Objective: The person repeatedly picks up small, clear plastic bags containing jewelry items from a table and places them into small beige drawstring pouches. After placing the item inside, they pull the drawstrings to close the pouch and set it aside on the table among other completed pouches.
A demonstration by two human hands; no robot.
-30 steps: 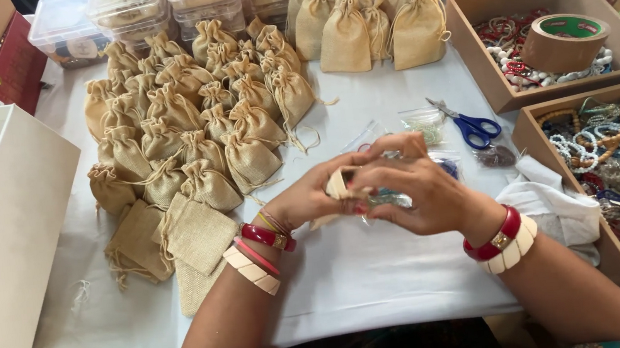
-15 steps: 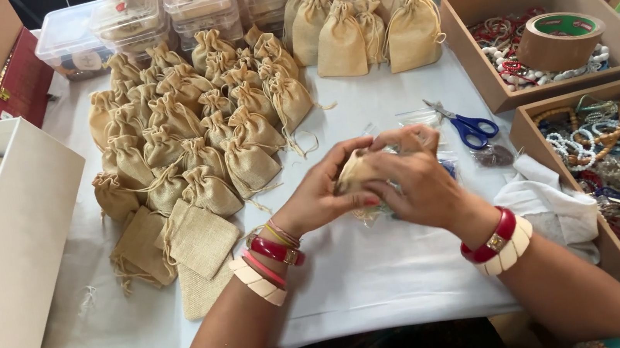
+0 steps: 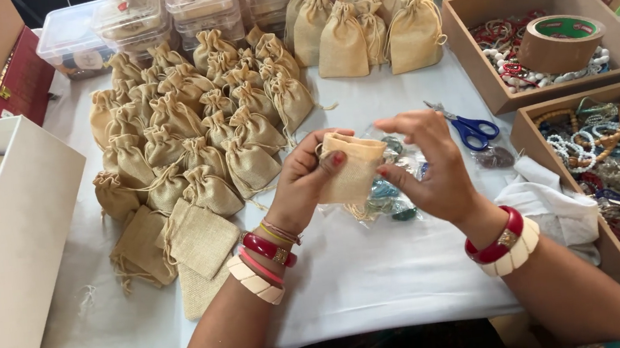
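Starting well out to the left of the hands, a white box (image 3: 9,263) stands open with flat cloth pieces inside it. Nearer the left hand, flat empty burlap pouches (image 3: 197,241) lie stacked on the white tablecloth (image 3: 368,276), and beyond them a crowd of filled, tied burlap bags (image 3: 196,132) spreads up to the clear plastic containers (image 3: 175,10) at the far edge.

The left hand (image 3: 304,186) grasps a small burlap pouch (image 3: 352,165) by its left side, thumb on the front and fingers curled around the mouth, with red and cream bangles on the wrist. The pouch hangs upright between the two hands, lifted above the cloth. The right hand (image 3: 429,164) pinches the pouch's right edge between thumb and forefinger, the remaining fingers raised and spread. Just beneath and behind the pouch, between the hands, a clear packet of blue-green beads (image 3: 390,196) lies on the cloth.

Just beyond the right hand lie blue-handled scissors (image 3: 472,128). Further right, a cardboard tray (image 3: 549,84) holds a roll of brown tape (image 3: 559,40) and beads, and a second tray (image 3: 615,256) beside the right forearm holds tangled bead necklaces, with a folded white cloth (image 3: 555,204) against it.
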